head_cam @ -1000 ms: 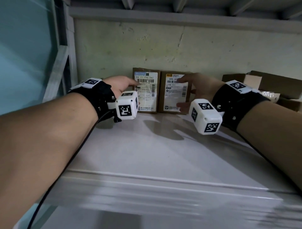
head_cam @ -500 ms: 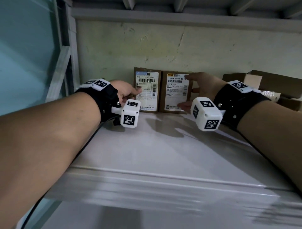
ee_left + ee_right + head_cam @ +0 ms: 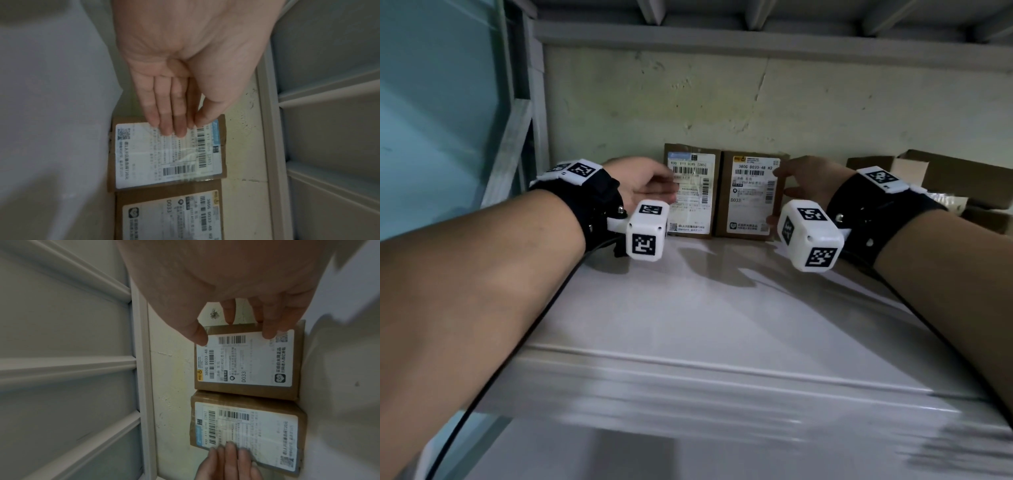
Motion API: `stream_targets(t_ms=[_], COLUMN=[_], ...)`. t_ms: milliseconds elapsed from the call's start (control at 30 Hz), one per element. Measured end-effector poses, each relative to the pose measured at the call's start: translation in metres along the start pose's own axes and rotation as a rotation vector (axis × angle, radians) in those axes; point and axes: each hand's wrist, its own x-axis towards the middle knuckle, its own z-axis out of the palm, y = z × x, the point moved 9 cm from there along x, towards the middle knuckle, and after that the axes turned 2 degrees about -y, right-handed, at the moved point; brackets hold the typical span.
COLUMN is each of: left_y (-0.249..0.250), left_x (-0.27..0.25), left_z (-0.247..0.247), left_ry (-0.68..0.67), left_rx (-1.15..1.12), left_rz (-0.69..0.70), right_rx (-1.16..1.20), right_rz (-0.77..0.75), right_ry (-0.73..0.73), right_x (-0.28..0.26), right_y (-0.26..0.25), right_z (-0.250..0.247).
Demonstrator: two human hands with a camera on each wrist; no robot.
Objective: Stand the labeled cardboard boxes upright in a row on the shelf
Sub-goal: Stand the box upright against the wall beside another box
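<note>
Two brown cardboard boxes with white shipping labels stand upright side by side against the back wall of the white shelf (image 3: 705, 308). The left box (image 3: 693, 192) (image 3: 168, 155) (image 3: 246, 434) touches the right box (image 3: 750, 198) (image 3: 170, 216) (image 3: 246, 363). My left hand (image 3: 671, 186) (image 3: 179, 126) lies with straight fingers flat on the left box's label near its left edge. My right hand (image 3: 777, 192) (image 3: 234, 331) is spread at the right box's right edge. Its thumb sits on the label's top corner, one finger lower on the label, the others against the side.
Open brown cartons (image 3: 945, 181) lie at the back right of the shelf, a gap apart from the right box. A grey shelf upright (image 3: 537, 120) stands left of the boxes. The stained wall (image 3: 722, 109) is right behind them, and another shelf (image 3: 756, 44) runs overhead.
My left hand has slid a little farther onto the left box's label. The right hand stays at the right box's edge. Both boxes stand where they were.
</note>
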Motion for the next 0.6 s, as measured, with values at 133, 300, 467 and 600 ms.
stream_targets(t_ms=[133,300,467,600], left_y=[0.002,0.011,0.012,0.004], left_x=[-0.009,-0.007,-0.009,-0.016], left_z=[0.009,-0.005,-0.014,0.004], left_ry=[-0.064,0.076,0.085,0.014], left_rx=[0.021,0.003,-0.015,0.007], left_rz=[0.001,0.095,0.085,0.067], right_rx=[-0.018,-0.030,-0.123,-0.203], right_rz=[0.012,0.004,-0.004,-0.031], right_ry=[-0.018,-0.043,0.029,0.016], right_x=[0.000,-0.002,0.000,-0.002], right_y=[0.000,0.001,-0.001,-0.003], right_z=[0.003,0.007,0.002,0.001])
